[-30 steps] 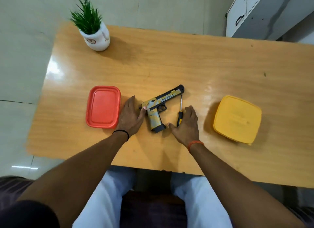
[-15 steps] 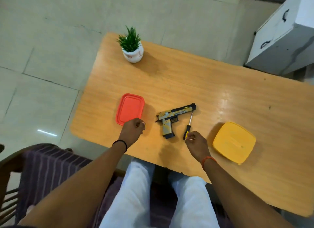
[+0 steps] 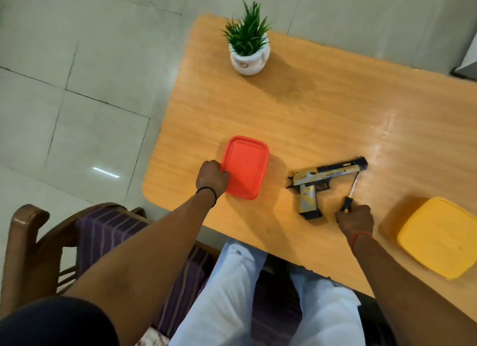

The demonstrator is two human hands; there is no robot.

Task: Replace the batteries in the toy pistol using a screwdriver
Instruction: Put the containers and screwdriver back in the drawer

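Seated person with bare forearms, thin black band [image 3: 206, 190] round the left wrist, orange thread band [image 3: 360, 236] round the right wrist, dark short sleeve [image 3: 51, 322] on the left upper arm, pale blue-white trousers [image 3: 232, 294]

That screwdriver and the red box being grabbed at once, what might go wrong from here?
The right hand grips the screwdriver only at its handle end, while the tip lies against the toy pistol; lifting carelessly could nudge the pistol. The left hand holds the red container near the table edge, so a pull could slide it off.
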